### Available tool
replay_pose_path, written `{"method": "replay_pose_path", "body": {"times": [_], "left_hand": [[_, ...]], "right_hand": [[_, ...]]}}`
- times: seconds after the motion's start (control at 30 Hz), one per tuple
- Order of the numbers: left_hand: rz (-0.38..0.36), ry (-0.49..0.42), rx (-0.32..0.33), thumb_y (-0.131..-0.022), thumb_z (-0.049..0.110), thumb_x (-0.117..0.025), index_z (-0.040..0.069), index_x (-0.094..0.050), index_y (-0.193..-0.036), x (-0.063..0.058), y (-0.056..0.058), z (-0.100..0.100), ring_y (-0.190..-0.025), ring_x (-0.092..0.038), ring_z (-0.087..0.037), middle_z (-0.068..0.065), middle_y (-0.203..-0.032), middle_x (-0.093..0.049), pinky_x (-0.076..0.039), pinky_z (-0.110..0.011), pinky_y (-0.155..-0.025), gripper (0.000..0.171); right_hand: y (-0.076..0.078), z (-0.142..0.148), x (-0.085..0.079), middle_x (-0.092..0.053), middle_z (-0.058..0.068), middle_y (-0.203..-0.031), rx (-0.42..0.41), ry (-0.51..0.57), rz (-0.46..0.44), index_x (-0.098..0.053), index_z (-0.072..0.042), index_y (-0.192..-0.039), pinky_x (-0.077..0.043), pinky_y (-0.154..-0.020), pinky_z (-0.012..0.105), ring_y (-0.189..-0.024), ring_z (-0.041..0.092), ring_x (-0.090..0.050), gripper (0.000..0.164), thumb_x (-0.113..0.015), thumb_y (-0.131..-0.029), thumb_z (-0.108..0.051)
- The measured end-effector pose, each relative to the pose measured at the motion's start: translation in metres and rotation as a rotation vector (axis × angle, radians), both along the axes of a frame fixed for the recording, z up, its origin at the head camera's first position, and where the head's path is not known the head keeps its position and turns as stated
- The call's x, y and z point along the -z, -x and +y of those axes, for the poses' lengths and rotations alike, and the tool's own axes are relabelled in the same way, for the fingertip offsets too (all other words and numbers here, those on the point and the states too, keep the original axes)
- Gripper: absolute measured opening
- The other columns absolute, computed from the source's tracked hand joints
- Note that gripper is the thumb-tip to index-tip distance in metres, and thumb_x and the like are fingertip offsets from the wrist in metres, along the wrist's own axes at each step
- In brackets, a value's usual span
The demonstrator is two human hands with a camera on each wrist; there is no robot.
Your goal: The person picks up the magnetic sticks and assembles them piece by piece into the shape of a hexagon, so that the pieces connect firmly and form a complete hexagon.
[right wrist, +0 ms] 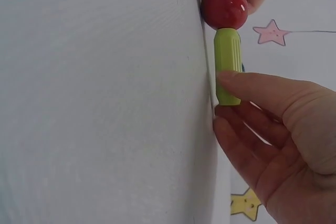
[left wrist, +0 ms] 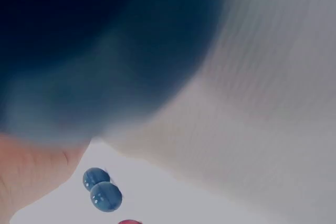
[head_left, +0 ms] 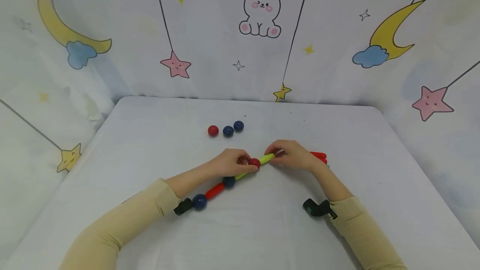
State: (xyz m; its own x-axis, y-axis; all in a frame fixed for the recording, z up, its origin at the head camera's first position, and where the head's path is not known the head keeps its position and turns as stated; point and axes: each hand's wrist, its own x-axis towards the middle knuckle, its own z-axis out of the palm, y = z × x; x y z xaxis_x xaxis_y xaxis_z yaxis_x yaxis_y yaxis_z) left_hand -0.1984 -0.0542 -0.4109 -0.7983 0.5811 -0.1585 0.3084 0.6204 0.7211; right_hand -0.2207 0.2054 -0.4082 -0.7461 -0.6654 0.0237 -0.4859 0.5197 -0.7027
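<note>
A chain of balls and rods runs diagonally across the table's middle. My left hand (head_left: 231, 162) holds its red ball (head_left: 254, 163) between thumb and fingers. Thumb and fingers of my right hand (head_left: 293, 155) pinch the yellow-green rod (right wrist: 228, 59) at the chain's far end, whose other end meets the red ball. Under my left hand a second yellow-green rod (head_left: 241, 176) leads down to a blue ball (head_left: 229, 182), followed by a red rod (head_left: 215, 191) and another blue ball (head_left: 200, 202). A blurred blue ball (left wrist: 131, 82) fills much of the left wrist view.
Behind the hands lie a loose red ball (head_left: 213, 131) and two loose blue balls (head_left: 228, 131). Red rods (head_left: 318, 156) lie beside my right wrist, partly hidden by it. The white table (head_left: 157, 124) meets a cloth backdrop (head_left: 217, 20) printed with a rabbit, moons and stars.
</note>
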Motion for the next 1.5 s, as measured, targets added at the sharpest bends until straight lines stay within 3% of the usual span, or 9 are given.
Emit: {"method": "replay_pose_path", "body": {"times": [0.27,0.5,1.0,1.1,1.27,1.4,1.5], "left_hand": [[-0.064,0.063,0.048,-0.091,0.038,-0.067,0.016,-0.067,-0.113,-0.010,0.011,-0.006,-0.077,-0.056,-0.014,0.004,-0.084,-0.062,-0.044,-0.026,-0.067,0.031],[-0.088,0.089,0.084,-0.093,0.039,-0.064,0.012,-0.067,-0.112,-0.014,0.019,-0.001,-0.084,-0.058,-0.012,0.007,-0.090,-0.068,-0.046,-0.025,-0.074,0.034],[-0.078,0.023,0.004,-0.091,0.028,-0.069,0.010,-0.072,-0.102,-0.002,0.018,0.000,-0.077,-0.057,-0.011,0.003,-0.086,-0.067,-0.046,-0.021,-0.070,0.021],[-0.078,0.020,-0.008,-0.091,0.028,-0.069,0.009,-0.072,-0.103,-0.003,0.016,0.001,-0.078,-0.056,-0.012,0.003,-0.086,-0.066,-0.046,-0.022,-0.070,0.022],[-0.069,0.029,-0.017,-0.092,0.029,-0.068,0.009,-0.071,-0.105,-0.003,0.014,0.000,-0.079,-0.055,-0.012,0.004,-0.085,-0.065,-0.045,-0.022,-0.068,0.024],[-0.059,0.020,-0.021,-0.092,0.029,-0.068,0.009,-0.072,-0.105,-0.003,0.013,-0.001,-0.079,-0.055,-0.012,0.004,-0.084,-0.065,-0.045,-0.022,-0.069,0.024],[-0.052,0.008,-0.017,-0.092,0.028,-0.068,0.009,-0.071,-0.105,-0.002,0.012,-0.001,-0.080,-0.055,-0.012,0.004,-0.085,-0.065,-0.045,-0.022,-0.070,0.024]], "right_hand": [[0.003,-0.005,0.002,-0.065,0.001,-0.107,-0.027,0.007,-0.011,-0.066,-0.007,-0.112,-0.051,-0.090,0.035,-0.099,0.018,-0.061,0.025,-0.072,-0.087,-0.006],[0.005,-0.014,0.005,-0.065,0.000,-0.109,-0.059,0.010,-0.054,-0.065,-0.008,-0.113,-0.051,-0.090,0.032,-0.101,0.017,-0.061,0.026,-0.072,-0.088,-0.005],[0.011,-0.030,0.004,-0.066,0.001,-0.111,-0.106,0.034,-0.145,-0.065,-0.009,-0.115,-0.050,-0.091,0.031,-0.106,0.018,-0.061,0.026,-0.071,-0.089,-0.009],[0.018,-0.029,0.004,-0.067,0.001,-0.111,-0.072,0.035,-0.168,-0.066,-0.010,-0.115,-0.050,-0.092,0.034,-0.104,0.017,-0.061,0.024,-0.069,-0.092,-0.015],[0.034,-0.036,0.006,-0.067,0.001,-0.112,0.091,0.026,-0.142,-0.067,-0.012,-0.116,-0.048,-0.090,0.039,-0.104,0.019,-0.059,0.022,-0.063,-0.096,-0.022],[0.050,-0.052,0.006,-0.064,0.005,-0.120,0.218,0.019,-0.105,-0.063,-0.010,-0.124,-0.048,-0.092,0.040,-0.111,0.023,-0.058,0.030,-0.062,-0.096,-0.021],[0.061,-0.065,0.006,-0.059,0.009,-0.129,0.264,0.033,-0.096,-0.056,-0.009,-0.132,-0.049,-0.091,0.040,-0.116,0.026,-0.056,0.040,-0.064,-0.095,-0.020]]}}
